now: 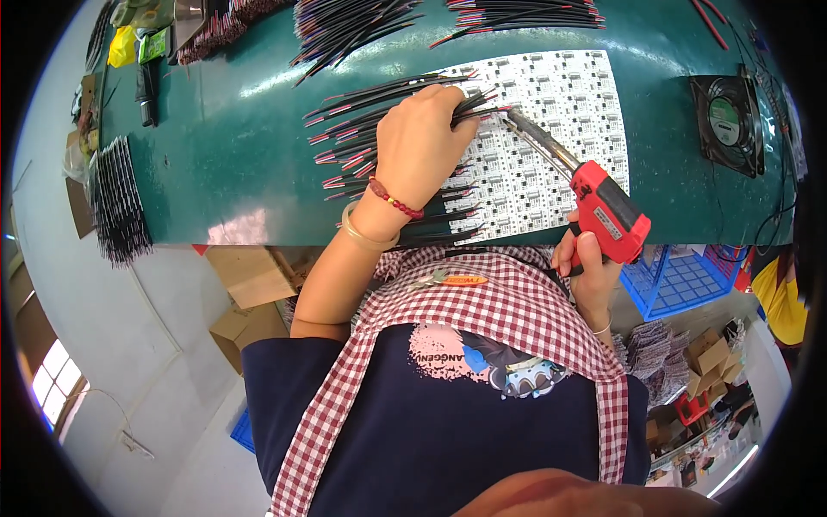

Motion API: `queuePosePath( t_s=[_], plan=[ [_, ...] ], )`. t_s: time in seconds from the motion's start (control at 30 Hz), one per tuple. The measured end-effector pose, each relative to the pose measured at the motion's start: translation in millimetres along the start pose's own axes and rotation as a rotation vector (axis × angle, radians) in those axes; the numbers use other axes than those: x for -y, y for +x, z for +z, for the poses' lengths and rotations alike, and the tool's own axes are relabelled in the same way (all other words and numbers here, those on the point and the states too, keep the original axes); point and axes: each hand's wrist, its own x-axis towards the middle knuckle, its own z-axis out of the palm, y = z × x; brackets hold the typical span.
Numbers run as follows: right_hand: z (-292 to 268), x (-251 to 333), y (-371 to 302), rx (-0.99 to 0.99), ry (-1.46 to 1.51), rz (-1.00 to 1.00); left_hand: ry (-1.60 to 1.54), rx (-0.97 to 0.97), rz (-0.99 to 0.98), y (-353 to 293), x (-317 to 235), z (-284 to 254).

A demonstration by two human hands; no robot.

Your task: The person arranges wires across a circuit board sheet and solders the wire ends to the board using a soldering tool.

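My left hand [422, 133] is closed over black cables, pinching one whose stripped end reaches over the white circuit board sheet [560, 112]. The sheet lies on the green table and carries a repeated pattern of small dark parts. Black cables [353, 133] with red and white wire ends lie in rows along its left side, partly under my hand. In my right hand [590, 263] is a red and black soldering gun [607, 211], my fingers wrapped round its handle. Its tip sits at the end of the pinched cable; whether they touch is hard to tell.
A black fan [728, 125] stands on the green table [215, 164] at the right, with loose wires beside it. Bundles of black cables [349, 30] lie at the back, and another bundle [119, 202] hangs over the left edge. A blue crate [680, 284] stands below the table.
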Motion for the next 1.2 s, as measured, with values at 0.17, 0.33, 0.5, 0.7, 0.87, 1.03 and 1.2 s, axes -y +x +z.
queuePosePath(
  t_s=[0.17, 0.33, 0.5, 0.7, 0.87, 1.03, 1.2],
  plan=[
    [0, -2, -2, -0.008, -0.002, -0.022, -0.035, 0.004, 0.003, 1, 0, -1],
    [-1, 4, 1, -0.003, -0.045, -0.041, 0.035, 0.059, -0.020, 1, -4, -5],
    [-1, 1, 1, 0.012, -0.075, -0.019, 0.090, 0.072, 0.000, 6, -2, -3],
    [-5, -1, 3, 0.026, -0.112, -0.030, 0.039, 0.057, -0.046, 6, -2, -1],
    [-5, 0, 2, 0.047, -0.182, -0.015, 0.046, 0.059, -0.036, 8, -1, 0],
    [4, 6, 0, -0.025, -0.047, -0.032, 0.061, 0.060, -0.031, 9, 0, 1],
    [-5, 4, -3, 0.012, -0.039, -0.059, 0.088, 0.081, -0.031, 10, 0, -1]
  ],
)
